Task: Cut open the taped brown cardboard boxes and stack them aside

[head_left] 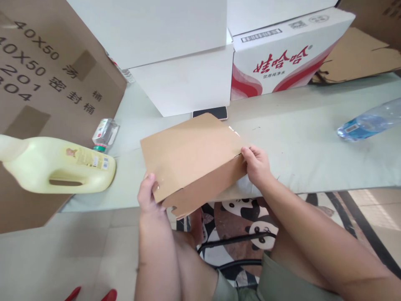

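A brown cardboard box [191,150] is held between my two hands, tilted over the front edge of the bench. My left hand [147,192] is closed on its near left corner, thumb on the top face and the other fingers hidden below. On the right corner, my right hand [257,165] grips the edge with the thumb on top. A loose flap [200,190] with a notched edge hangs on the side facing me. Something pale and unclear shows beneath the box beside my right hand.
Behind the box lies a phone [216,113] against white cartons [184,83]. A yellow jug [62,165] and a small clear bottle [105,133] lie left, by a large brown carton [62,62]. A water bottle [369,123] and flattened cardboard [360,58] are right.
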Motion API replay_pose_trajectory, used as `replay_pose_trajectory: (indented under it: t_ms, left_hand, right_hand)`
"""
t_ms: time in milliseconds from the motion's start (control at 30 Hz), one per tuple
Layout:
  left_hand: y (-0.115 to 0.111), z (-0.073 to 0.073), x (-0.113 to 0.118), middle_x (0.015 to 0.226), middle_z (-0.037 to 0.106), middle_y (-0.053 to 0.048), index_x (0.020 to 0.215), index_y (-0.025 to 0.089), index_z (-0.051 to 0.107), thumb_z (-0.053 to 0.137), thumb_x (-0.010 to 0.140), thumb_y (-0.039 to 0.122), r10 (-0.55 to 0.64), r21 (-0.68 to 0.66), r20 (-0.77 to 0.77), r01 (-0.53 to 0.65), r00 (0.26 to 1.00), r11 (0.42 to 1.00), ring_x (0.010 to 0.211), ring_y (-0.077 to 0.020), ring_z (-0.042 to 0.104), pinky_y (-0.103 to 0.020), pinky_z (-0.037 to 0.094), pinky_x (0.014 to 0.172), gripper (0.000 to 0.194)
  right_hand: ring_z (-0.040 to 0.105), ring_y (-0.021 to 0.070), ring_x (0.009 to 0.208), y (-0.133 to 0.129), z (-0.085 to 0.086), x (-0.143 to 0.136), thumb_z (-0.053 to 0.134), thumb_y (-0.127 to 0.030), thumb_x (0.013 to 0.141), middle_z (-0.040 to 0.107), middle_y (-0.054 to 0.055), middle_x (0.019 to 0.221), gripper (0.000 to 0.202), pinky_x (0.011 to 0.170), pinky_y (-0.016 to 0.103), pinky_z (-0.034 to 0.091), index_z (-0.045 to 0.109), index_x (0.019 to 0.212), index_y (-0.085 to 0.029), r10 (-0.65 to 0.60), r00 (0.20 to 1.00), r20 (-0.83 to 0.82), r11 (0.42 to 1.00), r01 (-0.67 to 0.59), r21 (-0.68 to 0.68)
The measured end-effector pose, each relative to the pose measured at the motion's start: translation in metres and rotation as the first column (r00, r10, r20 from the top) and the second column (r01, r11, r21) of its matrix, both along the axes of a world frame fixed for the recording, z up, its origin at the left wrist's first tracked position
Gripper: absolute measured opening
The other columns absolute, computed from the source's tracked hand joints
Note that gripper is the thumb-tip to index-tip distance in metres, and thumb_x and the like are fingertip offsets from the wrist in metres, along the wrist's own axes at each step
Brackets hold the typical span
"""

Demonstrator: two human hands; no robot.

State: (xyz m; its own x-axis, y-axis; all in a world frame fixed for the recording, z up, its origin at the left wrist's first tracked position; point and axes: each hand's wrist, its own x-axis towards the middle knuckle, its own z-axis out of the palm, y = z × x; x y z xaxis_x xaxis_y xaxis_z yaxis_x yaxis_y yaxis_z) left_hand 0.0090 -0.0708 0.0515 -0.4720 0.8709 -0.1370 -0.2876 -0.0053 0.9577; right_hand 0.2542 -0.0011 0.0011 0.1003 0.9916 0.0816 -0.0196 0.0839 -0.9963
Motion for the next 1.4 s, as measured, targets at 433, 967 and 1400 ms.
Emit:
replay_pose_trajectory:
  t_ms: [433, 967, 1400]
  left_hand:
    - [0.008, 0.001, -0.006, 0.093, 0.076, -0.009, 0.096, 0.018, 0.071, 0.087, 0.054, 0.032, -0.069, -0.118, -0.044, 0.063, 0.997, 0.991, 0.077, -0.0252, 0.073, -0.031, 0.057, 0.06, 0.047]
    - [0.015, -0.008, -0.007, 0.119, 0.073, -0.016, 0.108, 0.019, 0.066, 0.092, 0.056, 0.03, -0.137, -0.111, -0.115, 0.124, 0.984, 0.986, 0.11, -0.0306, 0.071, -0.039, 0.059, 0.091, 0.06]
    - [0.014, -0.007, 0.001, 0.13, 0.069, -0.006, 0.134, 0.035, 0.058, 0.087, 0.066, 0.027, -0.051, 0.019, -0.079, 0.053, 0.996, 0.998, 0.114, -0.0224, 0.069, -0.034, 0.059, 0.092, 0.074]
  right_hand:
    - [0.033, 0.0095, 0.051, -0.003, 0.006, 0.001, 0.059, -0.053, 0.077, 0.037, -0.004, 0.052, 0.043, 0.049, 0.025, 0.031, 0.04, 0.054, -0.022, 0.005, 0.998, 0.06, 1.0, -0.005, 0.006]
    - [0.037, 0.0114, 0.054, -0.001, -0.005, 0.002, 0.055, -0.053, 0.082, 0.043, -0.002, 0.057, 0.039, 0.053, 0.027, 0.031, 0.048, 0.06, -0.021, 0.058, 0.96, 0.275, 0.988, -0.094, 0.119]
    - [0.046, 0.0141, 0.066, 0.006, -0.015, -0.006, 0.054, -0.059, 0.085, 0.054, -0.002, 0.067, 0.04, 0.062, 0.027, 0.035, 0.053, 0.072, -0.021, 0.08, 0.969, 0.232, 0.995, -0.065, -0.069]
